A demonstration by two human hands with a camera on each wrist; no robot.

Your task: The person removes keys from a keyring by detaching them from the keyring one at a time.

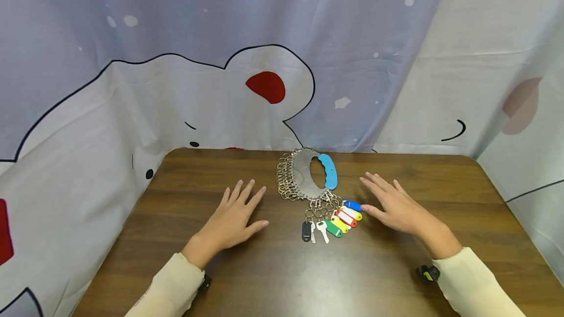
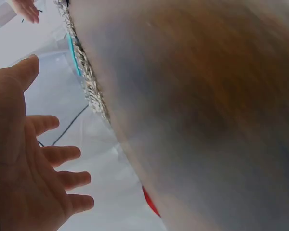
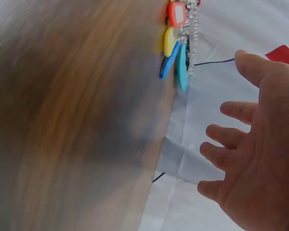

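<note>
A metal key holder plate with a blue handle lies toward the back of the table, its curved edge lined with metal rings. From its near end hang silver keys and colored key tags: black, green, yellow, red and blue. My left hand is held over the table left of the keys, fingers spread, holding nothing. On the other side, my right hand has its fingers extended; its thumb appears close to the blue tag, and contact cannot be told.
The brown wooden table has a curtain with a cartoon print hanging behind its back edge and along the sides. A small black device is strapped at the right wrist, and another at the left.
</note>
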